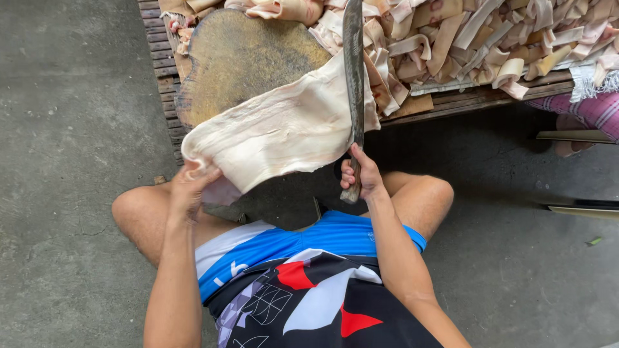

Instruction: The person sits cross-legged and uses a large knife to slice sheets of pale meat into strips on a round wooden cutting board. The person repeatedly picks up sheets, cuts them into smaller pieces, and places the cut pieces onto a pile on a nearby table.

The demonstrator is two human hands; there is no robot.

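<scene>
My left hand (188,187) pinches the near edge of the hide (277,132), draped ahead over the block (238,55). My right hand (362,174) is clenched on the knife (353,71). The hide looks limp, heavy and slippery; I judge its edge the best hold.

Sheet of skin (277,132): pale cream, faintly pink near its lower edge. Chopping block (242,58): mottled yellow-brown with darker greenish stains. Knife (353,71): dull dark grey blade, worn brown handle. Pile of cut strips (464,32): cream, tan and pink mixed. Wooden pallet (164,77): weathered brown slats. Floor (64,129): plain grey concrete. Shorts (309,248): bright blue with a white panel. Shirt (309,303): black, with red and white shapes and a lilac line pattern. Cloth at the right edge (596,109): purple-pink plaid.
</scene>
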